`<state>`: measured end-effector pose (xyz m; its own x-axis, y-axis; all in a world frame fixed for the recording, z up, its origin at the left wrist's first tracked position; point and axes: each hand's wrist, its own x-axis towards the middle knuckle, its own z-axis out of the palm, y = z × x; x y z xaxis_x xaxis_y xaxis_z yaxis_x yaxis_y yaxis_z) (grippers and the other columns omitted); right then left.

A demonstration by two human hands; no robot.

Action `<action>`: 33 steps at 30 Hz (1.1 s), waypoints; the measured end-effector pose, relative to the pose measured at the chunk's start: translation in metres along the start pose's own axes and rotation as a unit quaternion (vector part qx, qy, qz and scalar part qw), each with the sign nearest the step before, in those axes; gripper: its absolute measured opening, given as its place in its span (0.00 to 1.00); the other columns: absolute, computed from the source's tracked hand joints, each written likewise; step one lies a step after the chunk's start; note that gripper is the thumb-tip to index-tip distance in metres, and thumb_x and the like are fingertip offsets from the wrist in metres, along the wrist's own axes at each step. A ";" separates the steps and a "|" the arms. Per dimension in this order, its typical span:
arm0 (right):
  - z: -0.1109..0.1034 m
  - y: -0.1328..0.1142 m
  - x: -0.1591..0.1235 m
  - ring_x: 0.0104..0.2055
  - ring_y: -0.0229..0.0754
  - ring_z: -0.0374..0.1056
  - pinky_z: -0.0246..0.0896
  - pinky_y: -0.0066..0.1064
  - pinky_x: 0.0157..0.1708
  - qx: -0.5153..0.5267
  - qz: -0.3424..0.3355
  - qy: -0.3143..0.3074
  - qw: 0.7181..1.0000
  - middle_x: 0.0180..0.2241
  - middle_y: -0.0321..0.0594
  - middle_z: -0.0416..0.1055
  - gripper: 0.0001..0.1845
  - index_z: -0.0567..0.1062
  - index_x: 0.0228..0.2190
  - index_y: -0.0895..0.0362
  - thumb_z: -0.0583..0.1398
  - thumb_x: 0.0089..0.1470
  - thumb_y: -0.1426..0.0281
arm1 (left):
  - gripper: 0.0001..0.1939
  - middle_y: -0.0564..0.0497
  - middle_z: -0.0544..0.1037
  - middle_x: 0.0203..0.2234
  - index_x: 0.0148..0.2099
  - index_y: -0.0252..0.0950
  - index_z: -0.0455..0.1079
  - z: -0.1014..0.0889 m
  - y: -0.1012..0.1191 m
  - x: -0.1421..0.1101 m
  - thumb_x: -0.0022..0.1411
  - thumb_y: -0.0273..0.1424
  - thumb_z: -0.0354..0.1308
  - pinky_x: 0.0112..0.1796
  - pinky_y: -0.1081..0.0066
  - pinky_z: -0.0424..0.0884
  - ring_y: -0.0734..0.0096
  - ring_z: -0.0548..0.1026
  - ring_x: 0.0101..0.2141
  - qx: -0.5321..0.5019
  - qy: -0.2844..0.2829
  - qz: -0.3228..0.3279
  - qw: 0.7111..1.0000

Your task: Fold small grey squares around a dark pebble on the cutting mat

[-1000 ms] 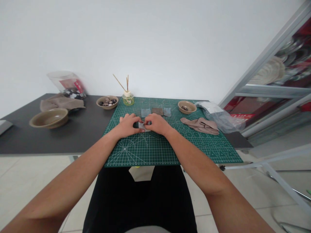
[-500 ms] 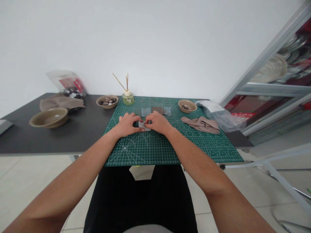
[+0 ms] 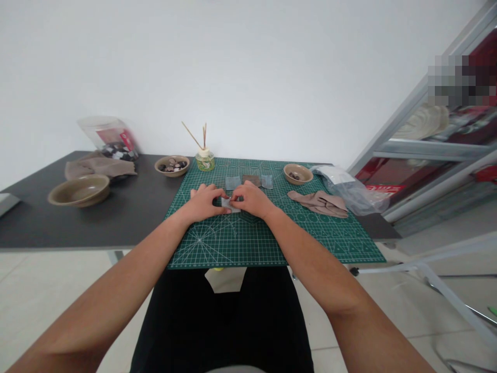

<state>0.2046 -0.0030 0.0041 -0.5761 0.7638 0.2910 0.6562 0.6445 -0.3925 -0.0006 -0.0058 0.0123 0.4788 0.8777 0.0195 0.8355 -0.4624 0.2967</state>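
My left hand point(image 3: 206, 203) rests on the green cutting mat point(image 3: 209, 248), thumb and forefinger against the left side of a small light grey square piece point(image 3: 232, 207). From the right, my right hand point(image 3: 251, 200) reaches over the same piece with its fingertips pinched together. Whatever those fingertips hold is too small to make out. Just beyond my hands lie a blue-grey square point(image 3: 233, 183), a brown square point(image 3: 252, 179) and another blue-grey square point(image 3: 267, 181) in a row.
A bowl of dark and light chips point(image 3: 172, 166) and a reed diffuser point(image 3: 205, 158) stand behind left. Farther left are a larger bowl point(image 3: 79, 191), a brown cloth point(image 3: 99, 167) and a clear container point(image 3: 108, 137). To the right: a bowl point(image 3: 297, 174), a cloth point(image 3: 320, 202), a plastic bag point(image 3: 351, 191).
The view has shifted slightly. Both hands stay at the light grey piece, with only small finger movement.
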 end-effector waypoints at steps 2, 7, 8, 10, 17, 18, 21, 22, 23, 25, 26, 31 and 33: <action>0.000 -0.002 0.001 0.36 0.40 0.60 0.49 0.32 0.41 -0.002 -0.002 -0.006 1.000 0.30 0.38 0.75 0.06 0.79 0.28 0.58 0.65 0.54 0.69 | 0.27 0.47 0.72 0.42 0.49 0.46 0.73 0.001 -0.001 0.001 0.52 0.55 0.59 0.46 0.55 0.57 0.49 0.64 0.47 -0.004 0.001 -0.001 1.000; -0.001 -0.005 0.000 0.33 0.36 0.64 0.50 0.31 0.42 0.045 -0.022 -0.015 0.999 0.29 0.34 0.76 0.06 0.78 0.24 0.57 0.68 0.50 0.69 | 0.26 0.47 0.72 0.41 0.47 0.45 0.74 0.001 -0.002 0.002 0.52 0.55 0.59 0.46 0.56 0.57 0.50 0.64 0.46 -0.006 0.001 0.000 1.000; -0.001 -0.004 -0.001 0.33 0.36 0.64 0.50 0.30 0.42 0.052 -0.025 -0.013 0.998 0.29 0.33 0.75 0.07 0.78 0.24 0.57 0.69 0.49 0.70 | 0.26 0.47 0.72 0.41 0.47 0.46 0.74 0.001 -0.002 0.002 0.52 0.55 0.59 0.46 0.56 0.57 0.50 0.64 0.46 -0.007 0.000 -0.002 1.000; 0.000 0.000 -0.002 0.32 0.36 0.64 0.50 0.30 0.41 0.049 -0.023 -0.007 0.999 0.27 0.32 0.74 0.07 0.77 0.23 0.57 0.69 0.48 0.70 | 0.26 0.47 0.71 0.41 0.48 0.46 0.74 0.001 -0.001 0.002 0.51 0.55 0.60 0.46 0.56 0.57 0.51 0.64 0.46 -0.008 0.000 -0.003 1.000; 0.007 0.003 0.001 0.36 0.39 0.64 0.51 0.31 0.43 0.018 -0.009 0.018 1.000 0.32 0.37 0.76 0.04 0.78 0.27 0.58 0.66 0.53 0.70 | 0.25 0.47 0.71 0.41 0.47 0.45 0.73 -0.002 0.001 0.001 0.53 0.54 0.59 0.46 0.54 0.57 0.49 0.64 0.47 -0.007 -0.002 -0.003 1.000; 0.007 0.002 0.001 0.36 0.39 0.64 0.51 0.31 0.43 0.032 -0.016 0.014 0.999 0.31 0.37 0.76 0.04 0.78 0.28 0.58 0.66 0.53 0.70 | 0.24 0.47 0.71 0.41 0.46 0.45 0.73 -0.002 0.002 0.001 0.53 0.54 0.58 0.46 0.54 0.57 0.50 0.64 0.47 -0.005 -0.003 -0.005 1.000; 0.007 -0.001 0.001 0.35 0.38 0.66 0.52 0.30 0.42 0.077 -0.030 0.001 0.997 0.29 0.35 0.76 0.05 0.78 0.26 0.57 0.68 0.50 0.70 | 0.24 0.47 0.72 0.41 0.46 0.45 0.73 -0.002 0.001 0.001 0.54 0.53 0.58 0.46 0.55 0.57 0.50 0.64 0.46 -0.003 -0.003 -0.002 1.000; 0.007 -0.001 0.001 0.35 0.37 0.66 0.53 0.30 0.42 0.086 -0.032 -0.001 0.996 0.28 0.34 0.76 0.05 0.78 0.25 0.57 0.68 0.49 0.70 | 0.24 0.47 0.72 0.41 0.47 0.45 0.73 -0.001 0.001 0.001 0.54 0.53 0.58 0.46 0.55 0.57 0.50 0.64 0.46 -0.002 -0.003 0.001 1.000; 0.007 -0.001 0.001 0.34 0.37 0.66 0.53 0.29 0.41 0.091 -0.035 -0.004 0.995 0.28 0.33 0.75 0.06 0.77 0.24 0.58 0.68 0.48 0.70 | 0.24 0.47 0.72 0.41 0.47 0.45 0.73 -0.001 0.000 0.001 0.54 0.53 0.58 0.45 0.55 0.57 0.50 0.65 0.46 -0.002 -0.003 0.004 1.000; 0.007 0.001 0.000 0.33 0.37 0.66 0.53 0.29 0.40 0.081 -0.029 0.005 0.996 0.27 0.33 0.74 0.08 0.76 0.23 0.58 0.69 0.47 0.70 | 0.25 0.47 0.72 0.41 0.48 0.46 0.73 0.000 -0.002 0.002 0.53 0.54 0.59 0.46 0.55 0.57 0.50 0.64 0.46 0.000 -0.002 0.009 1.000; 0.008 0.002 0.000 0.33 0.37 0.65 0.53 0.29 0.40 0.069 -0.023 0.014 0.997 0.27 0.33 0.73 0.08 0.76 0.24 0.58 0.69 0.47 0.70 | 0.26 0.47 0.72 0.42 0.48 0.46 0.73 0.001 -0.003 0.002 0.52 0.54 0.59 0.46 0.55 0.57 0.50 0.64 0.46 0.001 -0.001 0.010 1.000; 0.008 0.002 0.000 0.36 0.39 0.65 0.52 0.31 0.42 0.017 0.000 0.043 0.999 0.30 0.37 0.75 0.05 0.77 0.27 0.58 0.67 0.52 0.71 | 0.28 0.46 0.71 0.43 0.49 0.46 0.73 0.002 -0.003 0.004 0.51 0.56 0.60 0.46 0.55 0.57 0.49 0.64 0.47 0.004 0.002 0.008 1.000; 0.007 0.001 0.000 0.35 0.38 0.66 0.52 0.32 0.44 0.044 -0.012 0.024 0.999 0.31 0.35 0.77 0.04 0.78 0.27 0.57 0.67 0.52 0.71 | 0.29 0.46 0.71 0.43 0.49 0.45 0.72 0.002 -0.003 0.004 0.51 0.56 0.60 0.46 0.55 0.58 0.49 0.64 0.47 0.005 0.003 0.008 1.000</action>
<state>0.2013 -0.0025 -0.0023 -0.5661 0.7500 0.3421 0.5953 0.6590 -0.4597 -0.0003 -0.0016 0.0093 0.4901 0.8712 0.0299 0.8305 -0.4771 0.2875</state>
